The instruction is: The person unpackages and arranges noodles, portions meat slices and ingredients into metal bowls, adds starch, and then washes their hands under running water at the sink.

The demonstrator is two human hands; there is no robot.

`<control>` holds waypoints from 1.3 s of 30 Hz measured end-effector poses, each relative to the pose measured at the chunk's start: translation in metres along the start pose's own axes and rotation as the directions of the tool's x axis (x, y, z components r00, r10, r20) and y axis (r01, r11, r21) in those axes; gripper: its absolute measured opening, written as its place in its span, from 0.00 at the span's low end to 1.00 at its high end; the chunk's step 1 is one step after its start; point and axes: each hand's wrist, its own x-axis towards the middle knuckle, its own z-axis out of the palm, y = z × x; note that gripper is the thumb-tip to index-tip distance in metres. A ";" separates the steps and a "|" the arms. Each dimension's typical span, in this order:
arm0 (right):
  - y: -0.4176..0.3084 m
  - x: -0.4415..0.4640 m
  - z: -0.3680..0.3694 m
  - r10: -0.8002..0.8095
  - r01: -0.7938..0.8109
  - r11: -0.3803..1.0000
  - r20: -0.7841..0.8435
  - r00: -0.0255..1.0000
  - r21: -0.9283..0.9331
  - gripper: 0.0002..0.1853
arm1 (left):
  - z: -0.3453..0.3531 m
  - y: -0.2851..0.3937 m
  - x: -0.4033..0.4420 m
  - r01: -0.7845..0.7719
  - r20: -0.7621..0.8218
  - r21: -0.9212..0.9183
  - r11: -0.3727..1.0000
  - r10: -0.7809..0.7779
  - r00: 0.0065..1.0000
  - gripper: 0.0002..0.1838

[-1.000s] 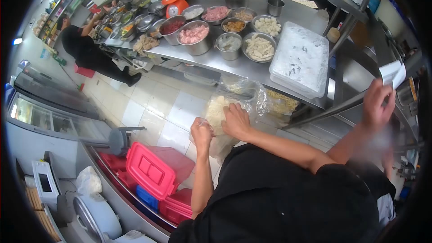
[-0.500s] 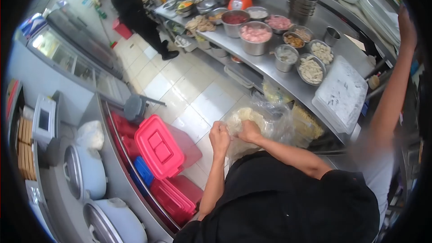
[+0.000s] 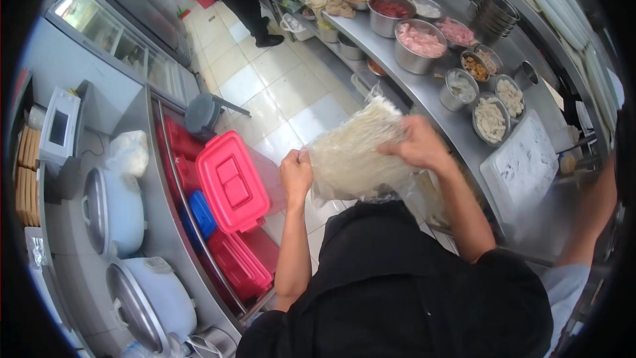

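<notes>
In front of my body is a clear plastic bag [image 3: 391, 192] with a flat bundle of pale, thin noodles [image 3: 361, 139] coming out of its top. My left hand [image 3: 296, 171] is closed in a fist on the bag's left edge. On the other side, my right hand [image 3: 419, 142] grips the right edge of the noodles, thumb on the near face and fingers behind, where they are partly hidden. The bundle is held up off the floor between both hands.
To the left stand red lidded bins [image 3: 233, 182] and large rice cookers [image 3: 126, 212]. A steel counter [image 3: 424, 99] on the right carries bowls of meat [image 3: 419, 43] and a white lidded tray [image 3: 520, 166]. Another person's arm [image 3: 589, 219] reaches in at right; a person in black [image 3: 242, 0] stands farther off.
The noodles have come up and out of the bag, raised by my right hand, which moved up and right. My left hand still holds the bag. The view has shifted.
</notes>
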 end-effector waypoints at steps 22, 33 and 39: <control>0.052 0.242 -0.077 0.080 -0.015 0.245 -0.004 0.997 0.969 0.25 | -0.035 -0.046 0.176 0.233 -0.182 -0.696 0.680 -0.480 0.858 0.07; 0.044 0.389 -0.057 0.164 0.076 0.153 -0.102 0.981 0.985 0.23 | -0.028 -0.064 0.275 0.335 -0.242 -0.673 0.660 -0.624 0.743 0.06; 0.000 0.476 -0.053 0.379 0.283 -0.006 -0.260 0.888 0.959 0.24 | -0.024 -0.083 0.374 0.429 -0.148 -0.577 0.695 -0.605 0.782 0.07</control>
